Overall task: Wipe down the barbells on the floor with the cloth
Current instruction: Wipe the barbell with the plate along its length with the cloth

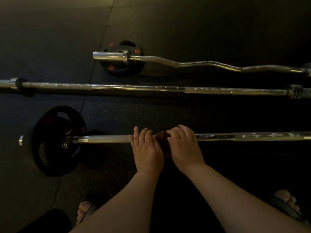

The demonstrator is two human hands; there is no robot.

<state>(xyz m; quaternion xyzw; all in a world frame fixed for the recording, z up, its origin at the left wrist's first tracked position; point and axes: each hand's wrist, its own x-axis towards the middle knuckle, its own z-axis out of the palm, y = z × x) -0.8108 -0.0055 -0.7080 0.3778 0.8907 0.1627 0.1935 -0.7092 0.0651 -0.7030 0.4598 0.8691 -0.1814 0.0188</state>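
Three barbells lie side by side on the dark floor. The nearest barbell runs left to right and carries a black plate at its left end. A dark reddish cloth is wrapped round this bar. My left hand and my right hand sit close together over the bar, fingers curled on the cloth. A straight barbell lies behind it. Farthest off is a curl bar with a wavy shaft. White flecks mark the shafts of all three.
A small black plate with red labels lies under the curl bar's left sleeve. My feet in dark sandals, left and right, stand at the bottom edge. A seam in the rubber flooring runs diagonally at the left.
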